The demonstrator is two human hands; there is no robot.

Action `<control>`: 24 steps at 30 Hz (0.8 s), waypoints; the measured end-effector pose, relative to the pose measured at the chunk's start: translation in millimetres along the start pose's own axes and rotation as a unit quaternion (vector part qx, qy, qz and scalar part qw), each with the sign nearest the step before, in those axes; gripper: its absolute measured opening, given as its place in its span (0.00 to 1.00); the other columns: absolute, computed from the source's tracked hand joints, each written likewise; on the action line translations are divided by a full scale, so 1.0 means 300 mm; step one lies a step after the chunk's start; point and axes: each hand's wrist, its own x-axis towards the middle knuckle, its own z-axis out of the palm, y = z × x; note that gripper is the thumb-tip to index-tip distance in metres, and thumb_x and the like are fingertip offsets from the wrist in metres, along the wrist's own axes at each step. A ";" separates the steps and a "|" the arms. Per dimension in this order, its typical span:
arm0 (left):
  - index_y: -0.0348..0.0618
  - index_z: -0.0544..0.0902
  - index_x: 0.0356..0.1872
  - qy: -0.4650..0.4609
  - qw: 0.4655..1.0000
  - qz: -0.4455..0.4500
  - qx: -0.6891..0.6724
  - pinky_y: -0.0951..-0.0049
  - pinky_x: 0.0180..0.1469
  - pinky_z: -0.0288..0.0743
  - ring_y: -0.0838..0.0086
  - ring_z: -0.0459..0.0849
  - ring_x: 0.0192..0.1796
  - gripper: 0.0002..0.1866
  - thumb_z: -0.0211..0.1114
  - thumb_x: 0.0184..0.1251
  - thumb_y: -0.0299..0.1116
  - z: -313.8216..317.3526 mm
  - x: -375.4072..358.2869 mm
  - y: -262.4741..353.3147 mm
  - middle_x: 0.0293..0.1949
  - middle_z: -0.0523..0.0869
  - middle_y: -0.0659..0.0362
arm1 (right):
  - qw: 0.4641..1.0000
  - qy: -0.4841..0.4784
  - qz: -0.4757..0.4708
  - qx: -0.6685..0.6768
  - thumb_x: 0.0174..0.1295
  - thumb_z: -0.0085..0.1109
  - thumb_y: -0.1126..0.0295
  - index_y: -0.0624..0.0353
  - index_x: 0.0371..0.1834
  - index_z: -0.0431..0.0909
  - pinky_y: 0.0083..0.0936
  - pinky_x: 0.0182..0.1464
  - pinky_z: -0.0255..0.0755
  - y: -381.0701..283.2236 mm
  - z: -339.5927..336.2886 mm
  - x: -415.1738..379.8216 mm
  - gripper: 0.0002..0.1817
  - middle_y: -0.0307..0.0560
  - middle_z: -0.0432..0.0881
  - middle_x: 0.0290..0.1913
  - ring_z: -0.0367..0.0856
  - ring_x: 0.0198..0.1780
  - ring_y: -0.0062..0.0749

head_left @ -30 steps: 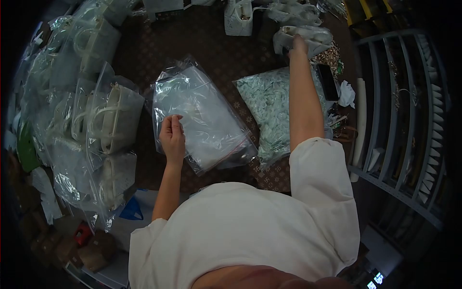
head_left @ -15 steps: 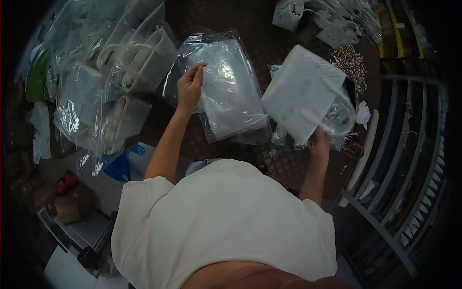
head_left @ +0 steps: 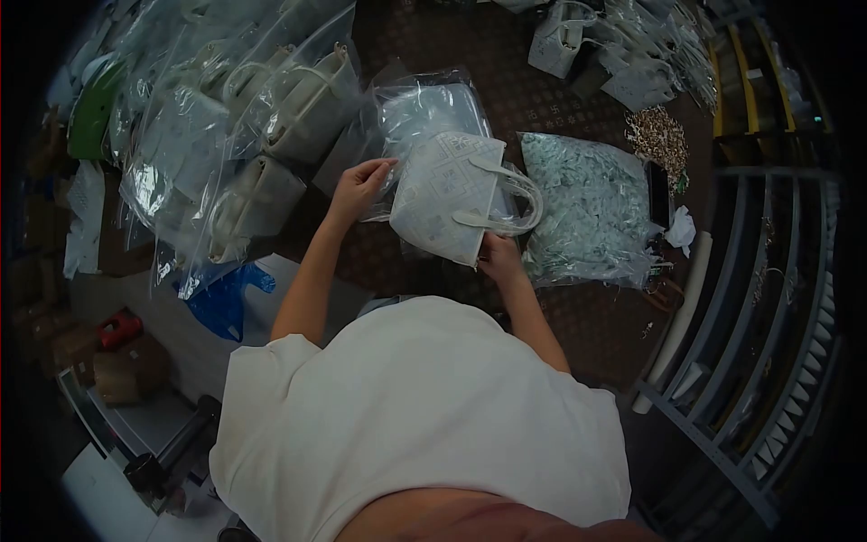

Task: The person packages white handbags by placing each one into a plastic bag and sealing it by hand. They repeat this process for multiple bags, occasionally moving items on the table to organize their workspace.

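My right hand (head_left: 501, 256) grips a white patterned handbag (head_left: 444, 194) by its top rim. The bag lies tilted over the middle of the table, its two handles (head_left: 522, 200) pointing right. Clear plastic bags (head_left: 432, 108) lie in a flat pile behind it, partly covered. My left hand (head_left: 362, 187) is closed in a pinch beside the handbag's left side, at the pile's edge. Whatever sits between its fingertips is too small to make out. Right of the handbag rests a clear sack of pale green crumpled filling (head_left: 587, 210).
Handbags in clear plastic (head_left: 302, 104) crowd the table's left side. More white handbags (head_left: 562, 41) stand at the far right, near a heap of small metal pieces (head_left: 657, 135). A dark phone-like object (head_left: 657, 194) and a metal rack (head_left: 750, 316) are on the right.
My right hand has brought the handbag leftward from over the green-filled sack to the plastic pile, turning its patterned side up. My left hand stays pinched, slightly nearer my body.
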 end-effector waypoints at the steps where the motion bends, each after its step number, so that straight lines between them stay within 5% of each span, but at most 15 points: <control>1: 0.37 0.81 0.44 0.004 1.000 0.008 0.003 0.85 0.39 0.69 0.85 0.75 0.35 0.13 0.57 0.66 0.34 0.001 -0.016 -0.007 0.35 0.83 0.65 | 0.998 -0.008 -0.045 -0.043 0.53 0.55 0.78 0.63 0.48 0.73 0.28 0.46 0.75 -0.043 0.023 -0.002 0.17 0.45 0.78 0.46 0.80 0.45 0.32; 2: 0.37 0.81 0.44 0.008 1.000 0.007 0.003 0.85 0.39 0.69 0.85 0.75 0.35 0.13 0.57 0.66 0.34 0.009 -0.028 -0.007 0.35 0.83 0.65 | 0.998 -0.012 -0.045 -0.044 0.53 0.55 0.78 0.63 0.48 0.73 0.28 0.46 0.75 -0.085 0.045 0.000 0.17 0.45 0.78 0.46 0.80 0.45 0.32; 3: 0.37 0.81 0.46 0.022 0.999 0.010 -0.026 0.84 0.39 0.70 0.85 0.76 0.35 0.13 0.57 0.66 0.33 0.023 -0.037 -0.003 0.35 0.83 0.64 | 0.980 0.024 0.060 0.187 0.56 0.53 0.76 0.62 0.49 0.72 0.30 0.46 0.75 -0.126 0.065 0.006 0.16 0.46 0.78 0.47 0.79 0.46 0.33; 4: 0.37 0.80 0.47 0.035 0.998 0.012 -0.054 0.83 0.38 0.71 0.85 0.76 0.35 0.13 0.57 0.65 0.31 0.037 -0.047 0.002 0.36 0.84 0.63 | 0.897 0.061 0.162 0.406 0.58 0.50 0.75 0.61 0.50 0.72 0.32 0.47 0.74 -0.145 0.082 0.014 0.16 0.47 0.78 0.47 0.79 0.46 0.34; 8: 0.37 0.80 0.45 0.093 0.986 0.129 0.056 0.82 0.34 0.71 0.83 0.77 0.32 0.11 0.59 0.63 0.29 0.069 -0.097 0.067 0.33 0.83 0.61 | 0.921 0.123 0.168 0.330 0.61 0.46 0.72 0.60 0.53 0.70 0.36 0.49 0.74 -0.141 0.114 0.071 0.16 0.48 0.78 0.47 0.78 0.47 0.37; 10: 0.35 0.80 0.37 0.100 0.969 0.155 0.162 0.79 0.31 0.71 0.78 0.78 0.29 0.07 0.61 0.60 0.27 0.071 -0.156 0.131 0.28 0.82 0.56 | 0.893 0.100 0.049 0.436 0.61 0.44 0.74 0.62 0.54 0.69 0.39 0.50 0.73 -0.109 0.117 0.092 0.17 0.51 0.77 0.49 0.78 0.48 0.41; 14: 0.34 0.75 0.30 0.113 0.957 0.136 0.228 0.77 0.30 0.70 0.71 0.78 0.26 0.06 0.60 0.60 0.27 0.077 -0.240 0.086 0.25 0.79 0.53 | 0.902 0.128 0.058 0.409 0.66 0.41 0.63 0.61 0.57 0.66 0.38 0.54 0.71 -0.153 0.164 0.087 0.20 0.50 0.74 0.53 0.75 0.52 0.40; 16: 0.34 0.72 0.29 0.110 0.963 0.053 0.239 0.76 0.29 0.70 0.70 0.78 0.25 0.06 0.59 0.60 0.27 0.095 -0.267 0.033 0.25 0.78 0.53 | 0.901 0.158 0.072 0.398 0.66 0.41 0.63 0.62 0.57 0.66 0.39 0.53 0.71 -0.170 0.186 0.085 0.20 0.50 0.73 0.54 0.74 0.53 0.40; 20: 0.34 0.72 0.30 0.120 0.981 0.042 0.147 0.75 0.28 0.70 0.69 0.77 0.24 0.07 0.59 0.61 0.27 0.128 -0.271 -0.020 0.23 0.77 0.53 | 0.898 0.158 0.079 0.404 0.66 0.41 0.64 0.62 0.56 0.67 0.40 0.52 0.72 -0.180 0.181 0.095 0.19 0.50 0.74 0.53 0.75 0.52 0.41; 22: 0.35 0.72 0.30 0.103 0.990 -0.071 -0.071 0.74 0.27 0.70 0.69 0.76 0.23 0.06 0.58 0.62 0.27 0.137 -0.267 -0.007 0.23 0.77 0.52 | 0.880 0.175 0.086 0.432 0.61 0.43 0.75 0.64 0.53 0.68 0.38 0.47 0.74 -0.215 0.179 0.090 0.17 0.52 0.75 0.49 0.77 0.48 0.41; 24: 0.36 0.72 0.30 0.122 0.991 -0.034 -0.039 0.74 0.26 0.71 0.69 0.76 0.22 0.06 0.58 0.62 0.27 0.118 -0.252 0.015 0.24 0.77 0.52 | 0.906 0.160 0.091 0.381 0.62 0.44 0.72 0.63 0.54 0.68 0.38 0.48 0.74 -0.164 0.176 0.085 0.17 0.51 0.75 0.51 0.76 0.49 0.41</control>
